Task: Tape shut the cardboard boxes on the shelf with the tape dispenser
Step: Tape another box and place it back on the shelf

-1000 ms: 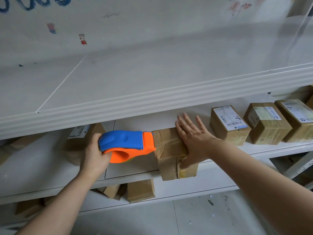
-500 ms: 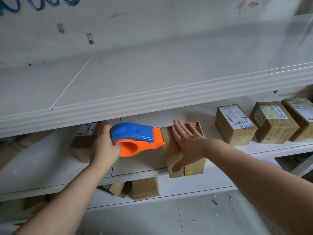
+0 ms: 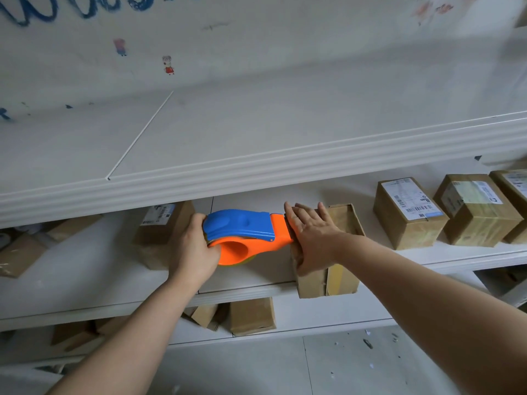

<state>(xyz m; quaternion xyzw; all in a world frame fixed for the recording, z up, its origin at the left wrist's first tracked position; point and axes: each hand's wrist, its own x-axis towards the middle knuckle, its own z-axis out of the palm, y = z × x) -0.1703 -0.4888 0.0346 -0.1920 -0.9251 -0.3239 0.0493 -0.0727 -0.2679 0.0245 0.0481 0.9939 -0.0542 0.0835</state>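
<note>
A small cardboard box [image 3: 342,277] stands at the front edge of the white middle shelf [image 3: 85,283], overhanging it a little. My right hand [image 3: 312,238] lies flat on its top with the fingers spread, thumb down the front face. My left hand [image 3: 194,249] grips the rear of the blue and orange tape dispenser [image 3: 242,232]. The dispenser's orange nose touches the box's left top edge, right beside my right fingers. Yellowish tape runs down the box's front.
To the right stand three labelled, taped boxes [image 3: 410,215], [image 3: 479,212], [image 3: 516,189]. A labelled box [image 3: 162,223] sits behind my left hand, another [image 3: 22,252] at far left. Several boxes [image 3: 251,316] lie on the lower shelf. The upper shelf edge [image 3: 256,172] overhangs closely.
Both hands, the dispenser and the box have shifted right along the shelf. The dispenser's nose has closed in on the box's left edge, under my right fingers.
</note>
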